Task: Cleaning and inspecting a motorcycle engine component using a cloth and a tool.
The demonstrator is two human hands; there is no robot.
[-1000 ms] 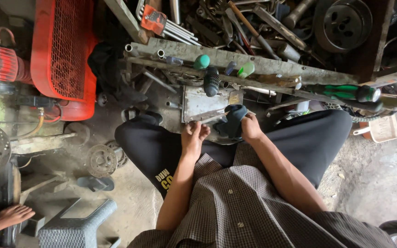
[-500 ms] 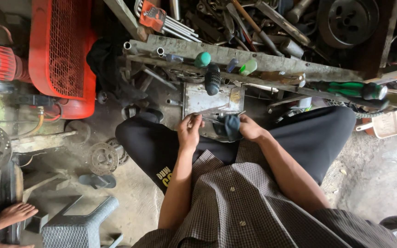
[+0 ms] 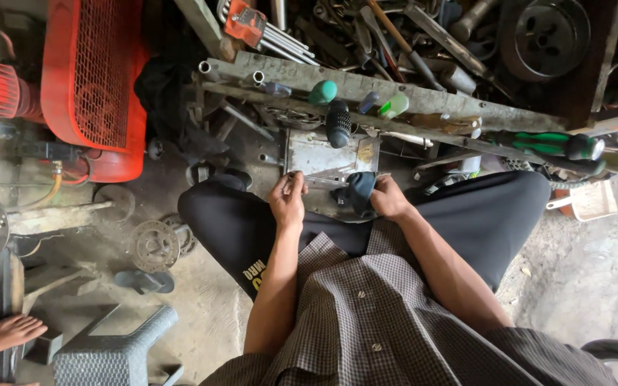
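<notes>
I see the left hand (image 3: pixel 287 201) pinching the grey metal plate (image 3: pixel 327 156) on the lap; right hand (image 3: pixel 388 199) gripping a dark cloth (image 3: pixel 357 191) against it; plate could slide off, edges cutting fingers.

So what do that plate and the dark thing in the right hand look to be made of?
The plate looks like bare metal: grey, scuffed, with dull glints and rusty patches. The dark thing under the right hand seems to be soft cloth, since it bunches and folds; what kind of cloth is unclear.
</notes>
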